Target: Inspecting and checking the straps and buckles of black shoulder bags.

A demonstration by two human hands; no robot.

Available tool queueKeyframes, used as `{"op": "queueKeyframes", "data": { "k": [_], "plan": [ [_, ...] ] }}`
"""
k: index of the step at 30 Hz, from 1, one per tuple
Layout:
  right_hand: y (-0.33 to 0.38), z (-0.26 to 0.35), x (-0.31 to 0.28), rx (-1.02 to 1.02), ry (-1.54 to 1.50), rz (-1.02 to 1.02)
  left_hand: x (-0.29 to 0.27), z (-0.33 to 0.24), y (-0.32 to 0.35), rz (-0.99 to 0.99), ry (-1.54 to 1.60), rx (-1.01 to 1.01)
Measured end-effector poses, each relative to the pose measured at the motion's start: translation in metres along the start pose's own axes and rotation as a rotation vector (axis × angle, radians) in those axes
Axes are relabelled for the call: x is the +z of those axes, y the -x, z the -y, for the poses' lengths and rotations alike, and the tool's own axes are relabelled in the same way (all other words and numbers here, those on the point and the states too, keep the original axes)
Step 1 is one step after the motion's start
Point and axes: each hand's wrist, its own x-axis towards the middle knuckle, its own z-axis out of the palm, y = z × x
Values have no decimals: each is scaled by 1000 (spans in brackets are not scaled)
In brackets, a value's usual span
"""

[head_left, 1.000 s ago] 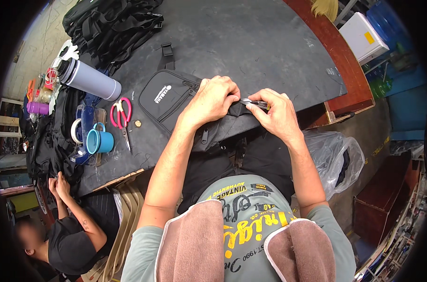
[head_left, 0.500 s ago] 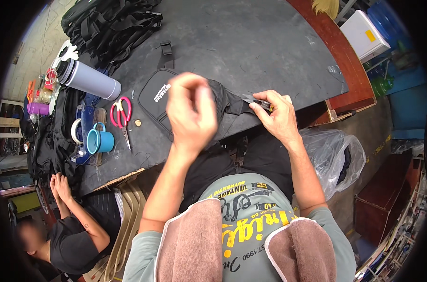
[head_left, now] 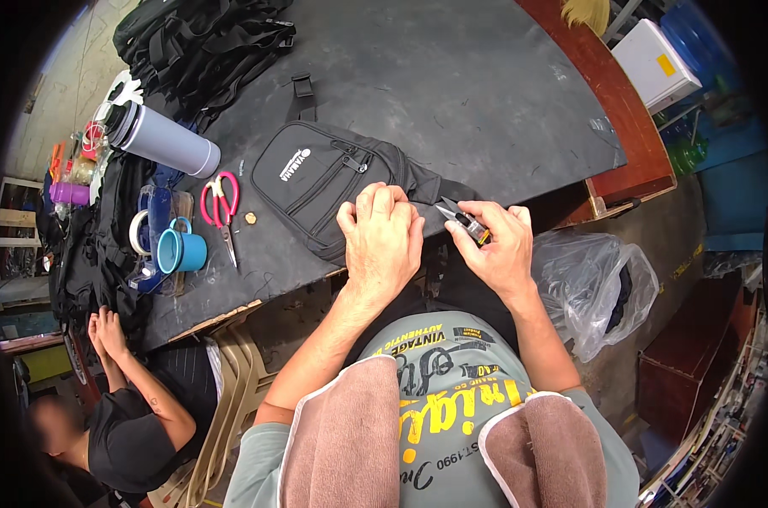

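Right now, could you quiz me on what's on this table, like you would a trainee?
1. True or false: the left hand rests on the black bag.
2. What does the right hand hold? A) pink scissors B) small thread snips C) a mug
3. Fill in: the pink scissors lie between the bag and the blue ____.

Key
1. True; it lies on the bag's near edge.
2. B; the snips are pinched in the fingers, blades toward the bag's strap.
3. Mug; it stands by the table's left edge, below the grey bottle.
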Motion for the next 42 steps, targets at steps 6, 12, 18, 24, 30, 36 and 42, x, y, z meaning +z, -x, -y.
{"op": "queueKeyframes", "data": {
  "k": [6,12,18,24,30,36,42],
  "plan": [
    [2,-3,0,-7,21,-1,0,-8,0,30,-64,-29],
    [3,-1,3,-17,24,13,-3,1,-8,49,158,-78],
    [3,-4,5,-32,36,1,3,-9,-6,17,6,-48],
    [3,-3,4,-30,41,1,8,-5,-11,30,36,-57],
    [2,2,8,-49,42,-2,6,2,-10,30,201,-79],
    [-4,4,15,-20,62,-27,5,4,-7,21,284,-102],
    [-3,3,15,35,78,-38,-4,17,-3,-70,507,-70]
  ]
}}
